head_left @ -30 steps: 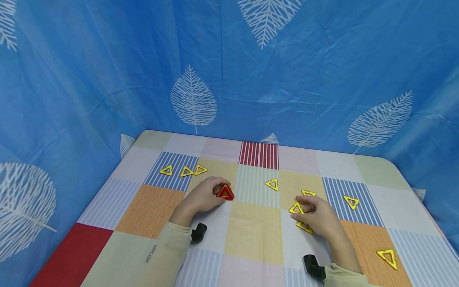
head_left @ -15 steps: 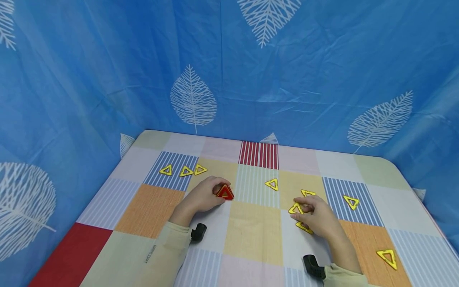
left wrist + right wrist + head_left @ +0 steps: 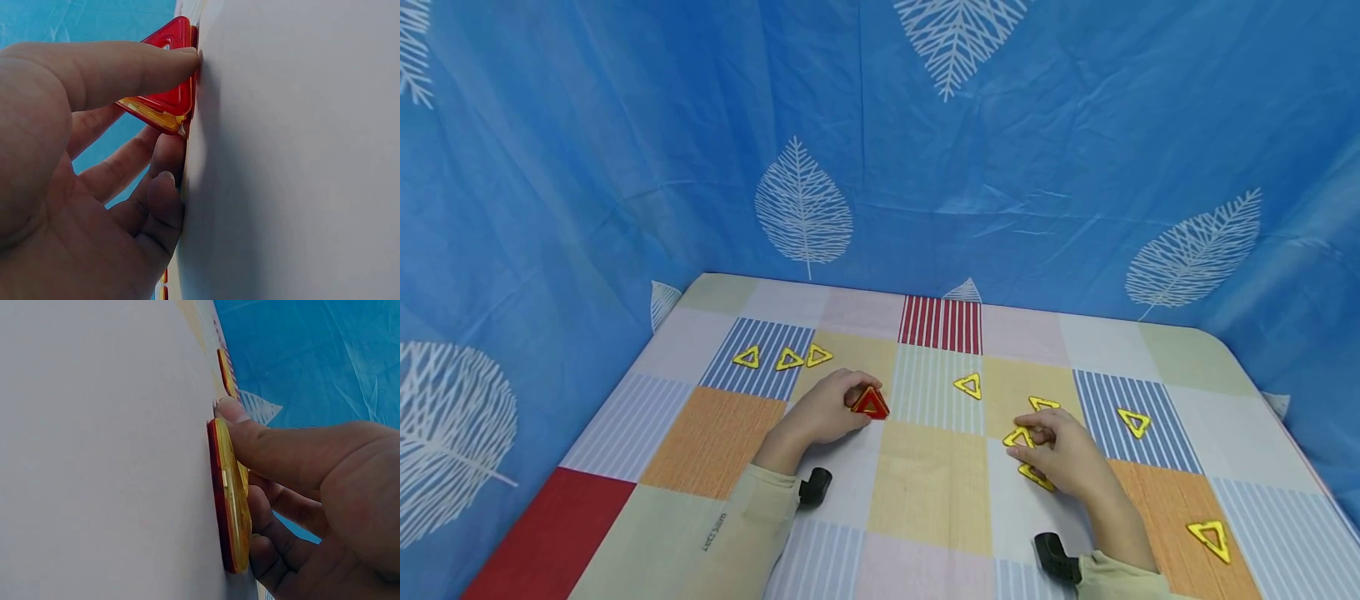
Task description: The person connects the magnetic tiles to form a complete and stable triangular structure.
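My left hand grips a small pyramid of red triangular magnetic tiles, standing on the cloth left of centre. In the left wrist view its red face shows beside the thumb, with a yellow tile edge below. At right, the thumb and index finger of my right hand pinch a yellow triangular magnetic tile lying at table level. Two more yellow tiles lie close by: one behind the hand, partly covered, and a front tile under it. The right wrist view shows a yellow tile with a red underside edge-on.
Three yellow tiles lie at the back left. Single yellow tiles lie at the back middle, right and front right. A patchwork cloth covers the table, and a blue leaf-print curtain hangs around it.
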Action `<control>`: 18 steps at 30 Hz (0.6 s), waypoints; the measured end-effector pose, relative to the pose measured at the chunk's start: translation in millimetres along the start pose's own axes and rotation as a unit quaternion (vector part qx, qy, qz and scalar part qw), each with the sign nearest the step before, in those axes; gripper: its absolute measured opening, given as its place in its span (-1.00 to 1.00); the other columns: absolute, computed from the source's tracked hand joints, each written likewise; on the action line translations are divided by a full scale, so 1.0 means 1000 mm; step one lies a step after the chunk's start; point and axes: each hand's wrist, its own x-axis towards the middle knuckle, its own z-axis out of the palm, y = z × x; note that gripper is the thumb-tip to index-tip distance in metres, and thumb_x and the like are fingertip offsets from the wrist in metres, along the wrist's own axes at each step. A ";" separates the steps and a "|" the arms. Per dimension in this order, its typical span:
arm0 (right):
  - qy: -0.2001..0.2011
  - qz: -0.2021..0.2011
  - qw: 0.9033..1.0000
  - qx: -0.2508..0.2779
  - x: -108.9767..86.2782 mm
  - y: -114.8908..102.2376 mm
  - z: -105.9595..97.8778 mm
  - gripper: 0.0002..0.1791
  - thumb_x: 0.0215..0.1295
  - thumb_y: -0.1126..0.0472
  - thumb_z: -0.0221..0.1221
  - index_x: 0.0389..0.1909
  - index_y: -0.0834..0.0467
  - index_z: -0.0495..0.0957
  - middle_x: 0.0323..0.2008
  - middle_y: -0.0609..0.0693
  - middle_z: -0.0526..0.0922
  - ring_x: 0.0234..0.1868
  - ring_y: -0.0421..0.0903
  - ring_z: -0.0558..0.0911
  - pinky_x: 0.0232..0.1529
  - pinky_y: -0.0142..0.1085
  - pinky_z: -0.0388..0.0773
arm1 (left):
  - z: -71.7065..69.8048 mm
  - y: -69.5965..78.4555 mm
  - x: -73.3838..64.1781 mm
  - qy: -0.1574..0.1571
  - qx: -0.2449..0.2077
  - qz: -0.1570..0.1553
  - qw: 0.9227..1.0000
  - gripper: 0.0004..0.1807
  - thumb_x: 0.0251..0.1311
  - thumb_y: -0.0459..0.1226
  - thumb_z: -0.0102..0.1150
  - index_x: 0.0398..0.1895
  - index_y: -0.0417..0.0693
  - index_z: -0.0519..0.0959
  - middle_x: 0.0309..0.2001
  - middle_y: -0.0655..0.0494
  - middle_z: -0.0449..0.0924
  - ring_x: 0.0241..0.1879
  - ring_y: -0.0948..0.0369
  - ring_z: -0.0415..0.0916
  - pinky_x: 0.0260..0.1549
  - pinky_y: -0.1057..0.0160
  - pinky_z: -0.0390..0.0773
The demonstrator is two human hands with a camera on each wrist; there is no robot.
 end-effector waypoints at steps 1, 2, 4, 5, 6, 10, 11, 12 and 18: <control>0.001 -0.001 1.000 -0.001 0.000 0.000 0.000 -0.58 0.18 0.27 0.44 0.04 0.32 0.63 -0.24 0.05 0.48 -0.26 -0.04 0.44 -0.30 -0.24 0.43 | 0.000 0.000 0.000 0.000 0.001 0.001 1.000 -0.50 0.11 -0.39 0.44 0.16 0.03 0.60 0.04 0.04 0.54 0.02 0.10 0.46 0.07 0.01 0.52; 0.003 -0.001 1.000 -0.001 0.000 0.000 0.000 -0.59 0.19 0.26 0.44 0.03 0.31 0.64 -0.24 0.05 0.49 -0.26 -0.04 0.44 -0.30 -0.24 0.44 | 0.000 0.000 0.000 0.000 0.000 0.002 1.000 -0.50 0.11 -0.39 0.44 0.16 0.03 0.60 0.04 0.04 0.54 0.02 0.10 0.46 0.07 0.01 0.52; 0.005 0.001 1.000 0.000 0.000 0.000 0.000 -0.60 0.19 0.25 0.44 0.03 0.28 0.64 -0.25 0.04 0.51 -0.26 -0.04 0.45 -0.30 -0.23 0.46 | 0.000 0.000 0.000 0.000 0.000 0.004 1.000 -0.50 0.11 -0.39 0.44 0.16 0.02 0.60 0.05 0.03 0.54 0.02 0.10 0.46 0.07 0.01 0.52; 0.005 0.002 1.000 0.001 0.000 0.000 0.000 -0.60 0.19 0.25 0.44 0.03 0.28 0.64 -0.26 0.04 0.51 -0.27 -0.04 0.45 -0.31 -0.24 0.46 | 0.000 0.000 0.000 0.000 0.001 0.005 1.000 -0.50 0.11 -0.40 0.44 0.16 0.02 0.60 0.05 0.03 0.54 0.02 0.10 0.47 0.07 0.01 0.52; 0.005 0.004 1.000 0.002 0.000 -0.001 0.000 -0.59 0.19 0.25 0.44 0.04 0.28 0.64 -0.27 0.04 0.51 -0.27 -0.04 0.45 -0.32 -0.24 0.46 | 0.000 0.000 0.000 0.001 0.000 0.006 1.000 -0.50 0.11 -0.40 0.44 0.16 0.02 0.60 0.05 0.03 0.54 0.02 0.10 0.47 0.07 0.01 0.52; 0.002 0.008 1.000 0.005 0.001 -0.002 0.000 -0.55 0.19 0.26 0.44 0.09 0.29 0.61 -0.29 0.04 0.48 -0.28 -0.03 0.42 -0.35 -0.26 0.43 | -0.001 0.001 0.000 0.001 -0.001 0.007 1.000 -0.50 0.11 -0.40 0.44 0.16 0.01 0.60 0.06 0.03 0.54 0.03 0.09 0.47 0.08 0.01 0.52; 0.002 0.008 1.000 0.004 0.001 -0.002 0.000 -0.53 0.19 0.26 0.44 0.10 0.30 0.60 -0.29 0.05 0.48 -0.28 -0.02 0.42 -0.36 -0.27 0.42 | -0.001 0.001 0.000 0.001 -0.002 0.006 1.000 -0.50 0.11 -0.40 0.44 0.15 0.01 0.60 0.06 0.03 0.54 0.03 0.09 0.47 0.08 0.01 0.52; 0.001 0.009 1.000 0.003 0.001 -0.002 0.000 -0.52 0.18 0.26 0.44 0.11 0.31 0.60 -0.28 0.05 0.48 -0.28 -0.02 0.42 -0.35 -0.28 0.43 | -0.001 0.001 0.000 0.000 -0.002 0.005 1.000 -0.50 0.11 -0.40 0.44 0.15 0.01 0.60 0.06 0.03 0.54 0.03 0.09 0.47 0.08 0.01 0.52; 0.003 0.017 1.000 0.005 0.000 -0.004 -0.001 -0.45 0.16 0.21 0.47 0.15 0.32 0.58 -0.14 0.10 0.59 -0.17 0.00 0.54 -0.28 -0.24 0.54 | -0.001 0.000 0.001 -0.003 -0.002 0.006 1.000 -0.50 0.11 -0.40 0.44 0.16 0.01 0.60 0.05 0.04 0.54 0.03 0.10 0.47 0.07 0.02 0.53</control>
